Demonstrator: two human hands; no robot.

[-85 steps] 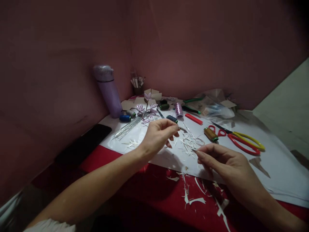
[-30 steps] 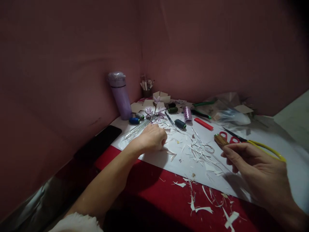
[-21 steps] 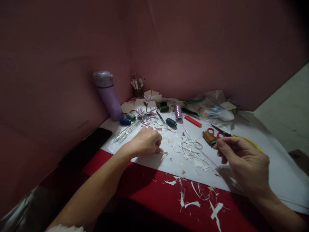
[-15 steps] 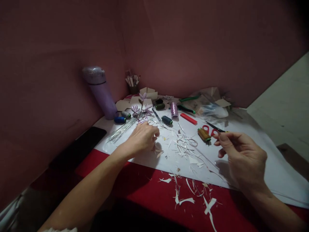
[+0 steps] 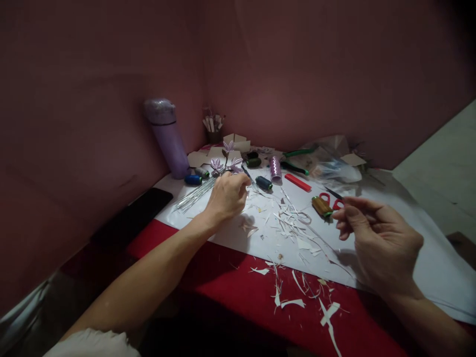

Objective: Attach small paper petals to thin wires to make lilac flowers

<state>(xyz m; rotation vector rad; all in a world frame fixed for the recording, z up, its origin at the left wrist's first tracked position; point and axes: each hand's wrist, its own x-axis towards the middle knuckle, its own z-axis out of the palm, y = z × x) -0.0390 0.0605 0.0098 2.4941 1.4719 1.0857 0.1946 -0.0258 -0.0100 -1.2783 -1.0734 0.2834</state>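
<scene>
My left hand (image 5: 228, 194) hovers over the white paper with its fingers curled together, next to a purple flower spray (image 5: 225, 157) and a bundle of silvery wires (image 5: 195, 195). Whatever those fingers hold, if anything, is hidden. To the right, my right hand (image 5: 385, 240) pinches thumb against forefinger; something too small to make out may be between them. Just beyond its fingertips lie a golden-brown thread spool (image 5: 322, 206) and scissors with red handles (image 5: 337, 204). A dark blue spool (image 5: 264, 183) rests between the hands, farther back.
Paper scraps (image 5: 292, 223) litter the white paper and the red cloth (image 5: 230, 277). Behind are a red plastic piece (image 5: 297, 182), a shiny purple spool (image 5: 275, 168), green-handled pliers (image 5: 295, 167) and a plastic bag (image 5: 330, 158). At left stand a purple bottle (image 5: 169, 144) and a black phone-like slab (image 5: 136, 215).
The view has swung slightly left, so things sit farther right. My left hand has moved a little up and away, nearer the flower spray. My right hand keeps its pinch.
</scene>
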